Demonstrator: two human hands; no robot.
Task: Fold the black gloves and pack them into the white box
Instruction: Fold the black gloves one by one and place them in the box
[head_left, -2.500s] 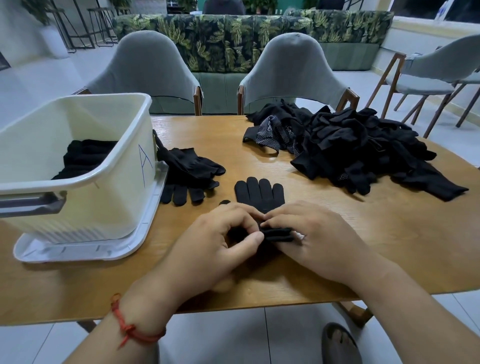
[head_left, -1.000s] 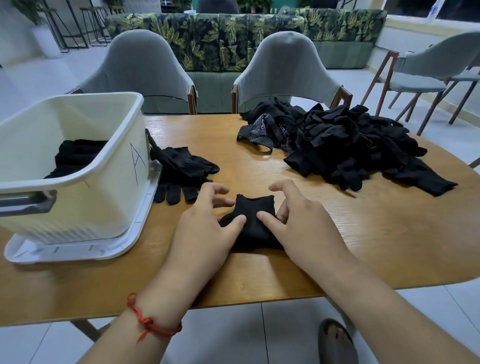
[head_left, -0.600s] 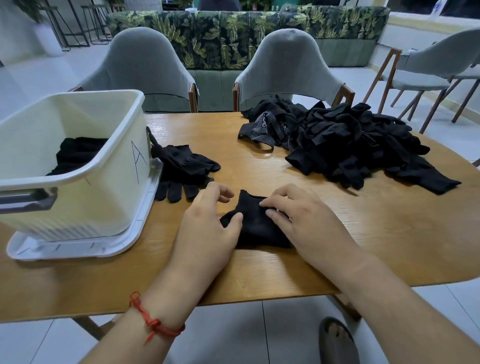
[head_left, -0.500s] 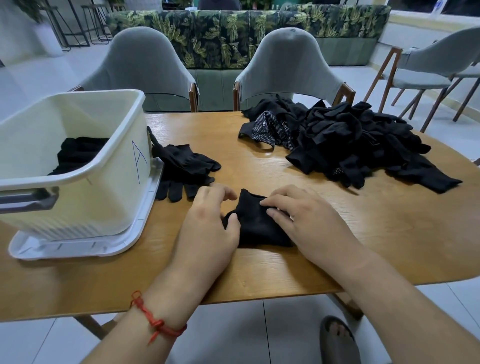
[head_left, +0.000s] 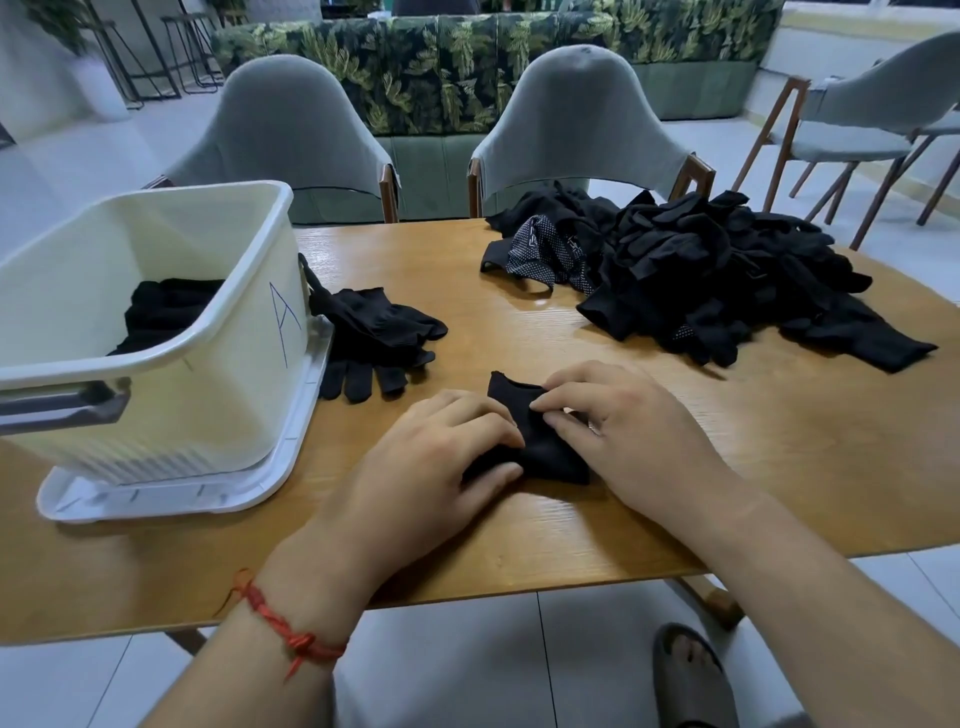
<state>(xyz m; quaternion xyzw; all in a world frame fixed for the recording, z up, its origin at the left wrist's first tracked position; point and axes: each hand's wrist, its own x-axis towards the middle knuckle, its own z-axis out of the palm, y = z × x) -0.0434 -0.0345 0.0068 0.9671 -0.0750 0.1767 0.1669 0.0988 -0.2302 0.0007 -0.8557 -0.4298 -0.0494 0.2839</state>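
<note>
Spread flat moments ago, the black knit glove (head_left: 540, 447) now sits as a compact fold on the oval wooden table (head_left: 779, 467), pinched by the curled left hand (head_left: 436, 462) and right hand (head_left: 628, 431), seemingly ready for the white plastic box (head_left: 234, 374) nearby.

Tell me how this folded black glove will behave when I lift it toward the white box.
Probably floppy: the folded glove is thin knit cloth, like the limp gloves in the pile. It may well spring open, since the left hand and right hand both hold its folds. Likely light, being a small soft bundle.
</note>
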